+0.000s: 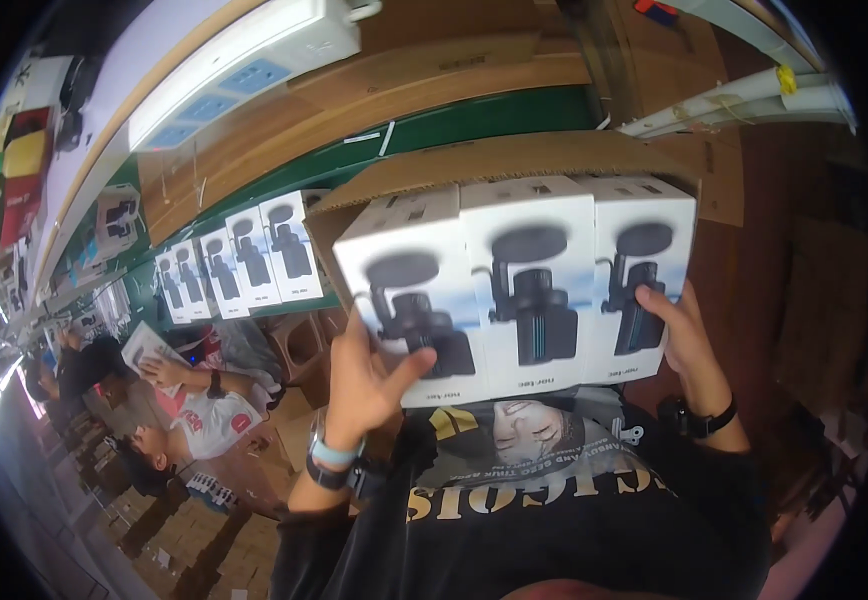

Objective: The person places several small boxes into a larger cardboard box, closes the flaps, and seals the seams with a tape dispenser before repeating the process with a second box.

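Observation:
I hold three white product boxes side by side as one row, each printed with a dark device: the left box, the middle box and the right box. My left hand grips the left box from its outer side, thumb across the front. My right hand presses the right box from the other side, fingers on its front. Both wrists wear bands. The row sits just in front of an open brown cardboard carton.
Several more of the same white boxes stand in a row on a green belt at the left. Other people work at the lower left among small cartons. A white power strip lies at the top.

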